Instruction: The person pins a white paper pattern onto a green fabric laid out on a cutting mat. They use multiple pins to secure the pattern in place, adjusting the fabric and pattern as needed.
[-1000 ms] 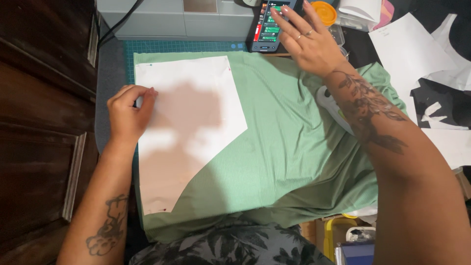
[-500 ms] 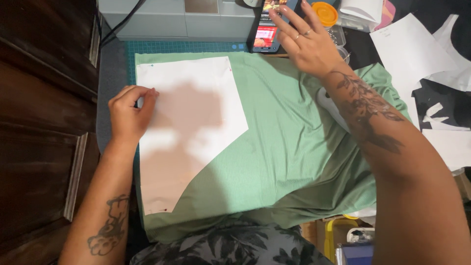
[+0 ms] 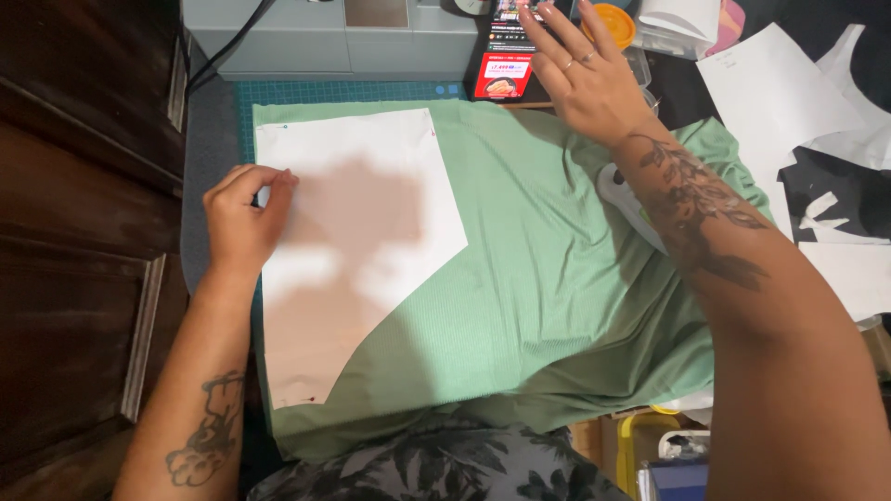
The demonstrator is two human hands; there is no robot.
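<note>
The right hand (image 3: 585, 79), fingers spread wide, stayed on the phone (image 3: 506, 56), whose screen had changed. The left hand (image 3: 243, 218), loosely curled, held the white paper pattern (image 3: 362, 241) on green fabric (image 3: 557, 278); white paper pieces (image 3: 780, 93) lay alongside.

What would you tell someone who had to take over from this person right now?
Left hand: fingers curled, resting on the left edge of the white paper pattern piece, no firm grip visible.
Right hand: open, fingers over the lit phone screen at the table's far edge, holding nothing.
The pattern lies flat on the mint green knit fabric, spread over the teal cutting mat.
Done: fabric spread, pattern laid on it.
Left: no cuts show in the fabric; whether the pattern is pinned cannot be told.
</note>
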